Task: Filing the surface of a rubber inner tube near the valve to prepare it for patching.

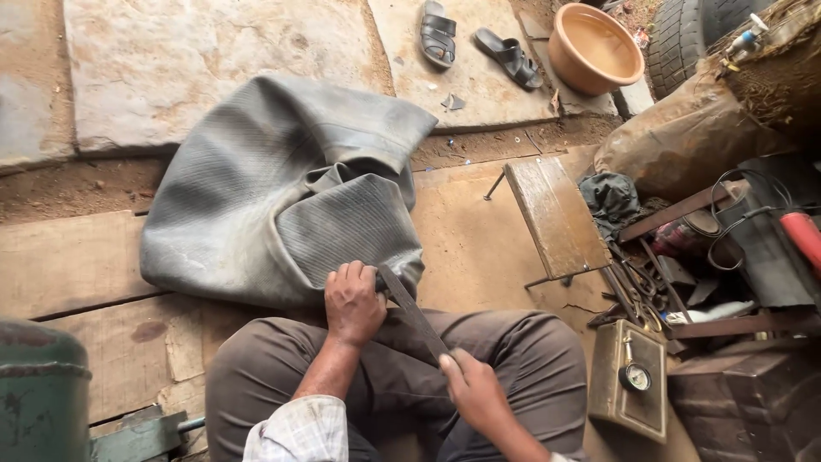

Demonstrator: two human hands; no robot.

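A large grey deflated rubber inner tube (274, 180) lies folded on the stone floor in front of my knees. My left hand (352, 301) presses down on its near edge, fingers curled over the rubber. My right hand (472, 389) grips the handle end of a long flat metal file (412, 310). The file slants up and to the left, and its far end rests on the tube right beside my left hand. I sit with both legs in brown trousers spread under the hands.
A small wooden stool (556, 218) stands to the right. Beyond it lie scattered metal tools (637, 287), a box with a gauge (631, 376), a red-handled item (802, 235), a tyre (684, 30), a clay-coloured basin (594, 47) and sandals (479, 43). A green tank (38, 389) stands at left.
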